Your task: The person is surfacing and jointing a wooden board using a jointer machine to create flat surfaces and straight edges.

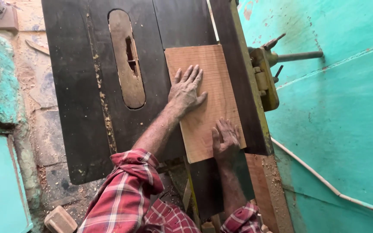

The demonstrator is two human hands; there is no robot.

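Note:
A reddish-brown rectangular wooden board [214,73] lies flat on the dark top of a table saw [78,86], against the fence [242,86] on its right side. My left hand [186,89] rests palm down on the board's left half, fingers spread. My right hand [225,139] presses flat on the board's near right corner. Neither hand grips anything. The oval wooden throat plate [126,60] with the blade slot sits left of the board; no blade shows above it.
A turquoise wall [337,129] runs close on the right, with a white cable [316,172] along it. A metal clamp handle [281,56] sticks out from the fence. Sawdust covers the floor [35,86]; a wood block [60,221] lies near my left sleeve.

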